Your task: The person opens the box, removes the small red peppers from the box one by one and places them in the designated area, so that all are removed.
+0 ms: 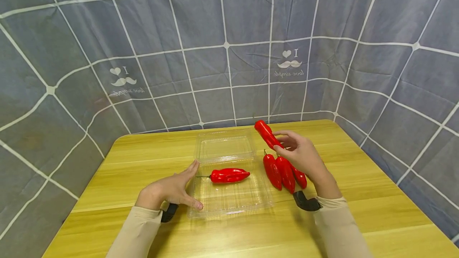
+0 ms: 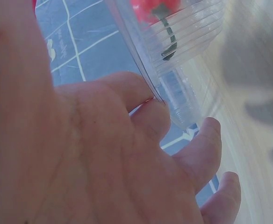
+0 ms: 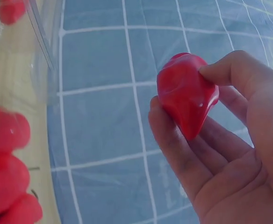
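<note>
My right hand (image 1: pixel 299 152) pinches a long red chili pepper (image 1: pixel 266 133) above the table, beyond the pile. In the right wrist view its pointed tip (image 3: pixel 192 126) faces the camera, between thumb and fingers. A clear plastic clamshell box (image 1: pixel 233 208) lies unfolded in the middle, its lid (image 1: pixel 226 144) toward the wall. Inside it rests one red pepper (image 1: pixel 229 175), green stem to the left. At the box's left side my left hand (image 1: pixel 172 188) is spread, its fingers touching the rim (image 2: pixel 143 77) in the left wrist view.
Several more red peppers (image 1: pixel 273 172) lie close together right of the box, stems mostly away from me. The wooden table (image 1: pixel 373 194) ends at a grey gridded cloth (image 1: pixel 251 71), which hangs behind and along both sides.
</note>
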Demonstrator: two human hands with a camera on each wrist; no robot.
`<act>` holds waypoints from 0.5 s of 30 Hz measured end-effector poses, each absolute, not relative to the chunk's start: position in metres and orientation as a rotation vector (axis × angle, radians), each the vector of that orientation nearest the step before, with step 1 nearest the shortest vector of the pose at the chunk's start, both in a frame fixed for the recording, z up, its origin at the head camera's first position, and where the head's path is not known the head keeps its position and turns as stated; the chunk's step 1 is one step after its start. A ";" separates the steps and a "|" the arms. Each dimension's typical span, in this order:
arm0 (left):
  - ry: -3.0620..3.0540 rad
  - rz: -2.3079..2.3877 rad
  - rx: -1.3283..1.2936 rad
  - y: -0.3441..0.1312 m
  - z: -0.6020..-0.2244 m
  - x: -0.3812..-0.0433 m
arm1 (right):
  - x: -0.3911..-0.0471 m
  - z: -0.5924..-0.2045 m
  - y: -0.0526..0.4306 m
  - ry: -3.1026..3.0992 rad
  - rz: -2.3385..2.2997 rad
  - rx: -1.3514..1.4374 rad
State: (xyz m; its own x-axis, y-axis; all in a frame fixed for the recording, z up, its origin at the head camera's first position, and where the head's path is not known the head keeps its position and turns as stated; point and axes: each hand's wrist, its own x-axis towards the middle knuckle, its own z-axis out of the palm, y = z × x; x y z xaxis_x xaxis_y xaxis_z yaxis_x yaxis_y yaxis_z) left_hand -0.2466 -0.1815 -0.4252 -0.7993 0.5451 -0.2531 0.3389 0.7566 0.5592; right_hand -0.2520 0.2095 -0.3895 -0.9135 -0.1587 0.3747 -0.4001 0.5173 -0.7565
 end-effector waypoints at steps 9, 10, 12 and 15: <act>2.555 0.685 0.657 -0.180 -0.425 -0.245 | -0.253 -0.386 0.244 -2.548 1.249 0.275; 2.556 0.682 0.658 -0.180 -0.425 -0.246 | -0.252 -0.386 0.248 -2.563 1.241 0.239; 2.559 0.678 0.662 -0.180 -0.425 -0.246 | -0.251 -0.384 0.256 -2.593 1.224 0.172; 2.559 0.679 0.667 -0.180 -0.425 -0.247 | -0.250 -0.384 0.267 -2.647 1.197 0.070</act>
State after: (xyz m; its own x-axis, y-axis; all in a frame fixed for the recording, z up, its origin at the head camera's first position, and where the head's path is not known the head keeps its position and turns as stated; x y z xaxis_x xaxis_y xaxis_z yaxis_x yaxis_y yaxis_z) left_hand -0.2466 -0.1803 -0.4252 -0.8021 0.5385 -0.2582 0.3398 0.7671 0.5442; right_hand -0.2501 0.2673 -0.3838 -0.9713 0.0530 0.2320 -0.1391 0.6645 -0.7342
